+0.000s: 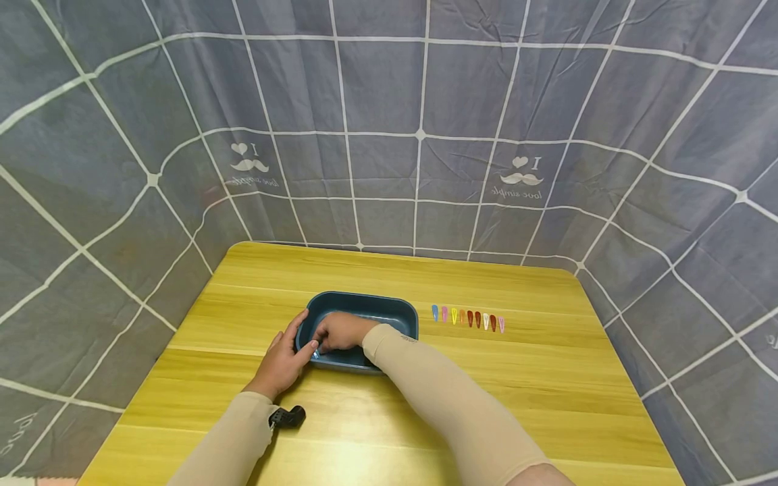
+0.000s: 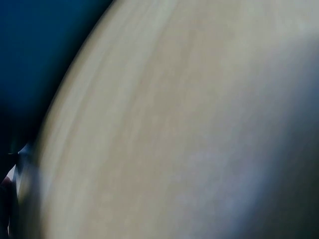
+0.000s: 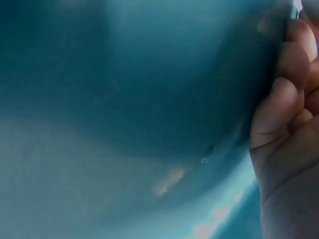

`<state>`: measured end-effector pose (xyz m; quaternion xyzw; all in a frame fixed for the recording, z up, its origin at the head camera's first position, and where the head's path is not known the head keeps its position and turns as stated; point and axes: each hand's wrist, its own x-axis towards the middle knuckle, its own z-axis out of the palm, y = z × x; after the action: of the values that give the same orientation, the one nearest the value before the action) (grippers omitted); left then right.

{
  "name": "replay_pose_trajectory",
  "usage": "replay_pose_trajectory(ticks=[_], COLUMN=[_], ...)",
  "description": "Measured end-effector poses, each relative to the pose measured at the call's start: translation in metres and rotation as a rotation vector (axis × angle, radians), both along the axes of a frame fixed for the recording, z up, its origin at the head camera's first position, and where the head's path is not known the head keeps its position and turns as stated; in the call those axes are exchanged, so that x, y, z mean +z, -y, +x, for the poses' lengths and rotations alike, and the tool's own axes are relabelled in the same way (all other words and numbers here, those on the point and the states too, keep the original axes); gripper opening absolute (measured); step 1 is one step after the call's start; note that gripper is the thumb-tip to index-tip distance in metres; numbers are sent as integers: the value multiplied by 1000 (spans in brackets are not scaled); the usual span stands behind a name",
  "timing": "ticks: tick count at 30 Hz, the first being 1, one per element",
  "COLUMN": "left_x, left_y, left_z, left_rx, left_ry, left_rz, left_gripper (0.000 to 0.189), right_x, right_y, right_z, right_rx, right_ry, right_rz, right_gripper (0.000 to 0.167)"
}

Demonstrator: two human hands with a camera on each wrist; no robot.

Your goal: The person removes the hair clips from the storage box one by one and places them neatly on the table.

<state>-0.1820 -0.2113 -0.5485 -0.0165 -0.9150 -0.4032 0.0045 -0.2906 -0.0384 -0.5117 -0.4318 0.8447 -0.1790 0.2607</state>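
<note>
A dark blue rectangular basin (image 1: 383,307) stands on the table. At its left end my left hand (image 1: 283,361) grips the wall, with the fingers along the outside and the thumb over the near rim. My right hand (image 1: 342,332) reaches down inside the basin at the same end, its fingers curled. A small light-blue piece (image 1: 316,354) shows at these fingertips, close to the left thumb; whether they pinch it is hidden. The right wrist view shows the curled right hand (image 3: 286,124) against the basin's inner wall (image 3: 149,74).
Right of the basin, several hair clips lie in a row, among them a blue clip (image 1: 435,312), a yellow clip (image 1: 454,316) and a white clip (image 1: 485,321). A grey gridded cloth (image 1: 383,162) hangs around the wooden table (image 1: 535,391). The left wrist view is blurred.
</note>
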Motion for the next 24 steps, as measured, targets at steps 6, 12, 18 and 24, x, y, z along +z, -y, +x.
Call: replay_pose_trajectory(ticks=[6, 12, 18, 24], left_x=[-1, 0, -2, -2], left_y=[1, 1, 1, 2], left_z=[-1, 0, 0, -1], left_rx=[-2, 1, 1, -1], left_ry=[12, 5, 9, -2], left_rz=[-13, -6, -7, -7], left_gripper=[72, 71, 72, 72], right_x=[3, 2, 0, -2], right_y=[-2, 3, 5, 5], right_z=[1, 4, 3, 3], right_rx=[-4, 37, 9, 12], right_ry=[71, -30, -15, -31], right_rz=[-27, 15, 16, 1], right_gripper=[18, 17, 18, 12])
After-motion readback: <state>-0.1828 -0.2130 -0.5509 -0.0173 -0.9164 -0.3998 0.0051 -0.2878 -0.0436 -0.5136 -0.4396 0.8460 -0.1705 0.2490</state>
